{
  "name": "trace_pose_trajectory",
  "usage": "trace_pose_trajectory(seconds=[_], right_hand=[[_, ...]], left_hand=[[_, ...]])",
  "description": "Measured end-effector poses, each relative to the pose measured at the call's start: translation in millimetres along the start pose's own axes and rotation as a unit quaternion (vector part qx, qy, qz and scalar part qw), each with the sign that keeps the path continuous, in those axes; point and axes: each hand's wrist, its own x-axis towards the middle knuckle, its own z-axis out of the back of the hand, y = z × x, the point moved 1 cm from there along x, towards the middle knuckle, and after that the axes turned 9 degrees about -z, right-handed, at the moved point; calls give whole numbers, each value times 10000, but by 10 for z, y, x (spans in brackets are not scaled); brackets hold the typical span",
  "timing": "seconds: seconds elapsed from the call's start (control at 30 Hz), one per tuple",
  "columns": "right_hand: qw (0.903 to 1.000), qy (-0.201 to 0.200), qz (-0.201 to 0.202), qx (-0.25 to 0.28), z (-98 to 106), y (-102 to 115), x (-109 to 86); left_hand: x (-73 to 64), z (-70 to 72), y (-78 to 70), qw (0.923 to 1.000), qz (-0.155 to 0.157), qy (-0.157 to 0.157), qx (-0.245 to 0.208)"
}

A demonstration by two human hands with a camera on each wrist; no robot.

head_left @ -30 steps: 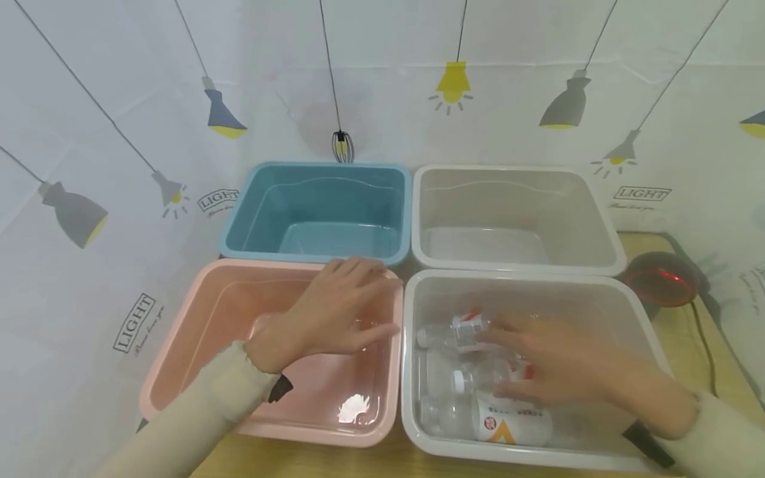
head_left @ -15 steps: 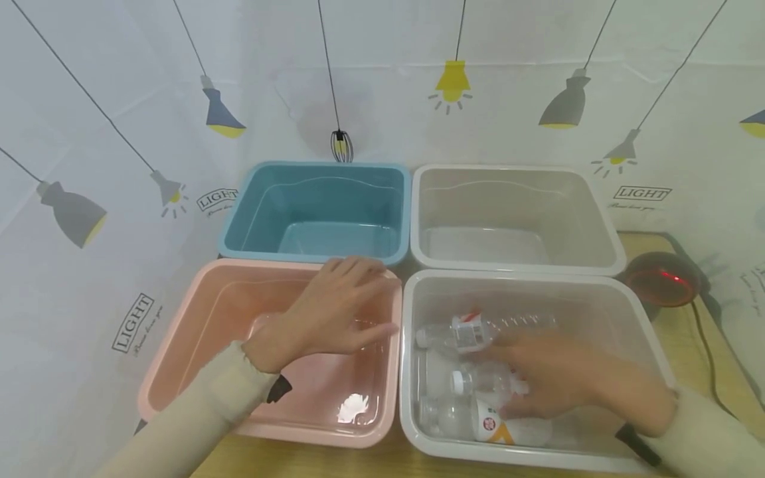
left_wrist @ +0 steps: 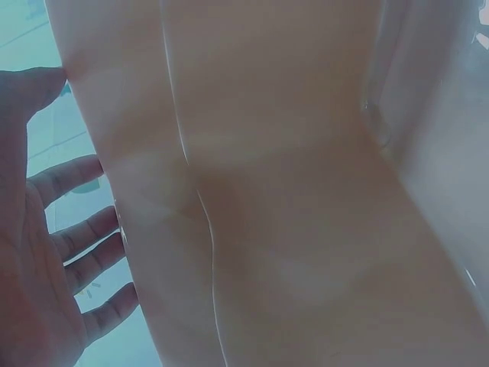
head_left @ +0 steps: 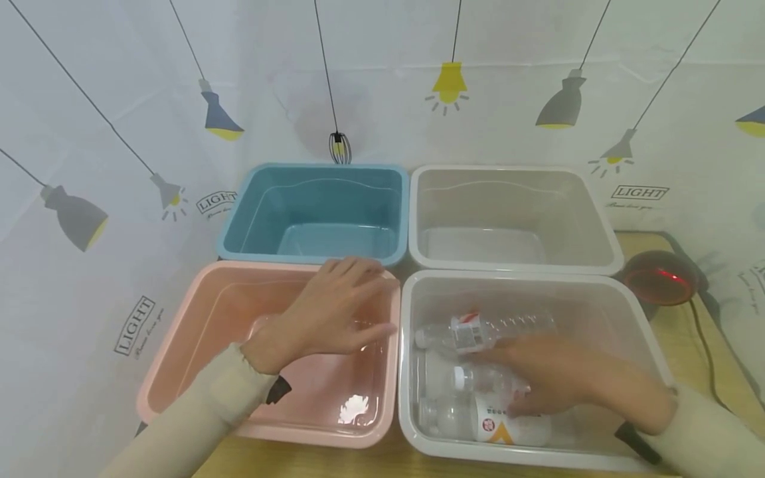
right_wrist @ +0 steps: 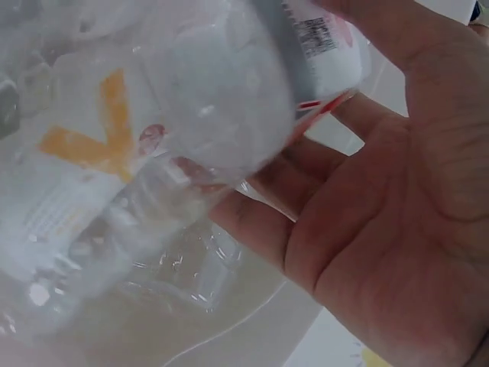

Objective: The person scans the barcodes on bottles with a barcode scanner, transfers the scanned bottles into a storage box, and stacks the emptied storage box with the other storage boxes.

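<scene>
My left hand (head_left: 335, 312) rests with spread fingers at the far right rim of a pink plastic basin (head_left: 206, 332). In the left wrist view, its fingertips (left_wrist: 111, 302) touch that rim. Inside the whitish basin (head_left: 514, 275) at front right, my right hand (head_left: 556, 375) grips a clear plastic bottle (head_left: 478, 380) with a white cap. Fingers and thumb curl round its labelled part (right_wrist: 328, 46) in the right wrist view. Behind it lies a clear bottle (head_left: 472, 332) with a red-and-white label; in front lies another (head_left: 508, 425) with an orange mark.
A blue basin (head_left: 254, 209) stands at back left and a greyish-white basin (head_left: 514, 192) at back right. A dark round object with a red glow (head_left: 660, 277) and a cord sits on the wooden table (head_left: 681, 345) at right. A lamp-printed wall covering (head_left: 382, 119) rises behind.
My right hand has moved slightly down and closed round the middle bottle, uncovering more of the bottle behind. The left hand keeps its place on the pink rim.
</scene>
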Motion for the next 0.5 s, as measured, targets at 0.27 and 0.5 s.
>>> trace_pose_trajectory(seconds=[0.27,0.5], right_hand=[[9975,-700,86,-107,180,-19,-81],[9896,-1405,-88,300,527,-44,-276]], left_hand=[[-3,1,5,10000,19,-12,-28],[1,8,8,10000,45,5,-29]])
